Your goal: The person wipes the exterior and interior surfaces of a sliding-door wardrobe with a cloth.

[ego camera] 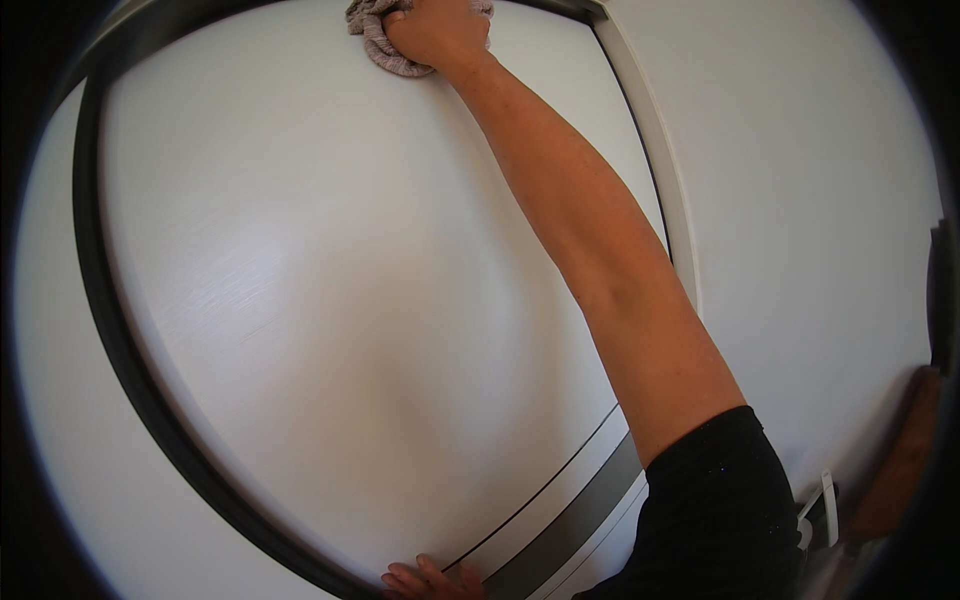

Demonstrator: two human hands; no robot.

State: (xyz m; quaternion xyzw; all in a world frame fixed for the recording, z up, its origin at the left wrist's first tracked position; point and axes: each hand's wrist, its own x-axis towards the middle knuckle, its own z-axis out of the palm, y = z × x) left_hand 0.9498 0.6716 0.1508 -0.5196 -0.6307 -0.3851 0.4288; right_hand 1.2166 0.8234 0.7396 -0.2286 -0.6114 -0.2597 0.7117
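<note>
My right hand (442, 34) grips a bunched, mottled greyish-pink cloth (397, 60) against the top of a large smooth white panel (337, 262). The cloth spreads out on both sides of the hand, and its upper part is cut off by the picture's edge. My bare right forearm and black sleeve cross the panel's right side. At the bottom, the fingertips of my left hand (435, 581) rest spread on the panel's lower part, close to a thin dark seam (536, 491). Nothing shows in that hand; its palm is out of view.
A dark frame strip (120, 300) borders the panel on the left, and a pale frame (660, 142) on the right. Below the seam runs a grey band (570, 544). At lower right are a slim white object (829, 506) and a brown object (896, 465), both blurred.
</note>
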